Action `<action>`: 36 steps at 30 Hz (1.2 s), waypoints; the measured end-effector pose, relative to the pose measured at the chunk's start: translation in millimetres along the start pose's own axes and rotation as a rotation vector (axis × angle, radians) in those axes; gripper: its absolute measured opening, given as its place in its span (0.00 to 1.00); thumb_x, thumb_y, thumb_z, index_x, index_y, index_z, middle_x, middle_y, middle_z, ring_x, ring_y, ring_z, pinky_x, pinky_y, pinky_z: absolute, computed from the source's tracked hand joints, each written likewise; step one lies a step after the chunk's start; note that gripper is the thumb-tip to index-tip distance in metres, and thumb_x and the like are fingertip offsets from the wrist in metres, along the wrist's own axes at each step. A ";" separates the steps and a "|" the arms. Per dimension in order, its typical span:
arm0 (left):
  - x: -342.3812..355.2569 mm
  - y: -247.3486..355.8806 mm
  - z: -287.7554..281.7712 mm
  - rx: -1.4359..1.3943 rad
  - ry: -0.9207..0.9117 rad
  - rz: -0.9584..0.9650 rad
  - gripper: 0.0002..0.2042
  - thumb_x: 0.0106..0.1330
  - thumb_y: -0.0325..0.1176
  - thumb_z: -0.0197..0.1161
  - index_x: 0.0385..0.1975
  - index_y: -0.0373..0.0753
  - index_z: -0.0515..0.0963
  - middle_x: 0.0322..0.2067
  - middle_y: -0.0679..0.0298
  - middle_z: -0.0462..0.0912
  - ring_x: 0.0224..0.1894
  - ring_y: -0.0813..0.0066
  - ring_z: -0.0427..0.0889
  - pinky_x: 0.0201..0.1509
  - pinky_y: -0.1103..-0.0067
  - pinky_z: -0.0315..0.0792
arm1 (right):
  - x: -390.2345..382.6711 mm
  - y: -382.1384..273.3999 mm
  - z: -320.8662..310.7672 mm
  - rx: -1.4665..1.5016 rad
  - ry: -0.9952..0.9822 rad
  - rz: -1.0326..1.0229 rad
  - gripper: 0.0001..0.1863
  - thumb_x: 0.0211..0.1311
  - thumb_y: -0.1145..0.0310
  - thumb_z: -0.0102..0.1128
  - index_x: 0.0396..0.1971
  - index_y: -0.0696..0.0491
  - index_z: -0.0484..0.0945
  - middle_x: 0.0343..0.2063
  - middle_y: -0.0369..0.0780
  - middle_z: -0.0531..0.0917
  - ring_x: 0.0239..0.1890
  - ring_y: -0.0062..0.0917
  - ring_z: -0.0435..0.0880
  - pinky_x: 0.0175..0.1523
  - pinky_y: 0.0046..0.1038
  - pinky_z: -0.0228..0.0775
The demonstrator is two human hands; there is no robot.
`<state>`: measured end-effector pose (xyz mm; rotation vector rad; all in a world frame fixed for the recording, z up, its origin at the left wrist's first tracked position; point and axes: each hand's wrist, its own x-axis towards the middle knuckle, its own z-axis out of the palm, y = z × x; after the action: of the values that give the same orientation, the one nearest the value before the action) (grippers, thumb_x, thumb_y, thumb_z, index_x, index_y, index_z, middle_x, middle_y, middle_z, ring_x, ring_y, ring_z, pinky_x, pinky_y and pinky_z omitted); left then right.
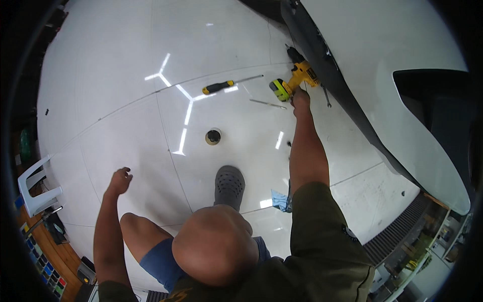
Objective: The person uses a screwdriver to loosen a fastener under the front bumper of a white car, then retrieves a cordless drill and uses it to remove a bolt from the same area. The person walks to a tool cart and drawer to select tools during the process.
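My right hand [301, 99] is closed round the handle of a yellow and black cordless drill [303, 74] with a lime-green battery. The drill is at the floor beside the dark lower edge of a white panel, its chuck pointing away from me. Just left of it lie a thin metal rod [268, 103] and a yellow and black screwdriver [219, 87]. Part of a wrench [327, 97] shows to the right of the drill. Off to the left, my left hand [120, 181] hangs over the floor, fingers loosely bent and apart, with nothing in it.
A small round dark-centred object [213, 136] stands ahead of my grey clog [230, 183]. A blue and white packet [279, 200] lies by my right arm. The large white panel [402, 40] borders the right side. A white plastic chair [37, 189] stands at far left.
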<state>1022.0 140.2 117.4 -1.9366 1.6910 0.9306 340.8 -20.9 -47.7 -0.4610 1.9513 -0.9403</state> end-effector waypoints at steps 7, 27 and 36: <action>-9.4 22.6 18.0 -0.200 -0.028 0.021 0.17 0.61 0.34 0.56 0.47 0.32 0.74 0.40 0.48 0.80 0.42 0.55 0.80 0.47 0.69 0.73 | -33.9 51.2 -84.6 -1.161 0.209 -0.767 0.16 0.67 0.64 0.39 0.34 0.59 0.75 0.36 0.50 0.80 0.40 0.45 0.78 0.47 0.40 0.71; -132.4 -5.9 34.2 -0.182 -0.034 0.149 0.17 0.61 0.38 0.58 0.46 0.35 0.75 0.29 0.54 0.82 0.27 0.66 0.81 0.36 0.71 0.74 | -380.0 130.0 -152.8 -0.961 -0.199 -0.306 0.17 0.61 0.57 0.51 0.33 0.56 0.76 0.32 0.51 0.80 0.38 0.47 0.78 0.43 0.45 0.69; -399.5 127.5 -60.9 -0.424 -0.432 0.003 0.18 0.60 0.33 0.58 0.48 0.32 0.73 0.31 0.55 0.81 0.24 0.71 0.80 0.23 0.77 0.72 | -749.3 53.2 -361.5 -0.737 -0.362 0.362 0.23 0.58 0.55 0.45 0.39 0.60 0.78 0.44 0.52 0.78 0.50 0.45 0.76 0.56 0.39 0.65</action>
<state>893.3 356.8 458.1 -1.7914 1.3203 1.6774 435.0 643.9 446.4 -0.6072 1.9010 0.1177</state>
